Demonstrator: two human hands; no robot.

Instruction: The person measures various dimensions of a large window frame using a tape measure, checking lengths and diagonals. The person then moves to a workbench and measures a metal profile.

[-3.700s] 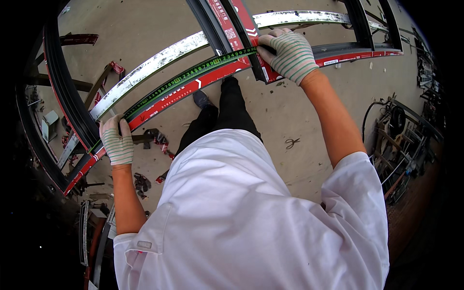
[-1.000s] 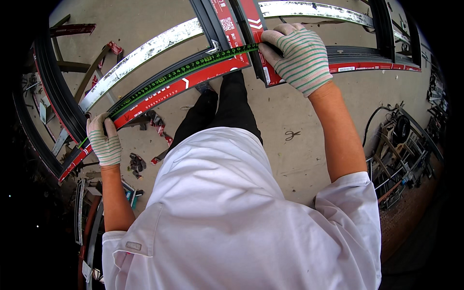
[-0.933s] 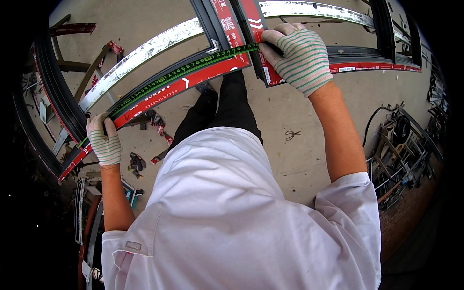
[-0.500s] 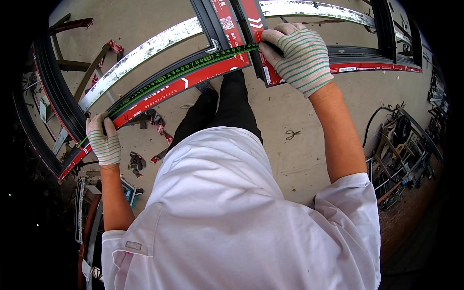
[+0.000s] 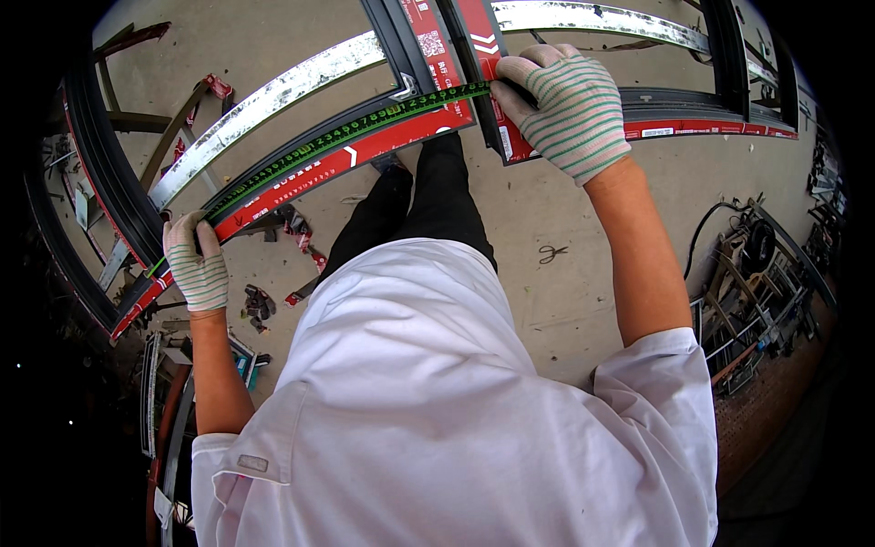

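Both gloved hands [image 5: 196,264] [image 5: 565,109] on tape measure [image 5: 346,141]

Workshop, window-frame fabrication. Bare concrete floor [image 5: 583,301]; dark metal frames [image 5: 401,64] with red protective film; racked metal profiles [image 5: 756,319] alongside.

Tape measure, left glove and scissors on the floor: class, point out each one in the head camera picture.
Tape measure [image 5: 346,137], head view, middle of the green blade along the red frame bar.
Left glove [image 5: 196,269], head view, back of the hand.
Scissors [image 5: 552,252], head view, where the blades cross.
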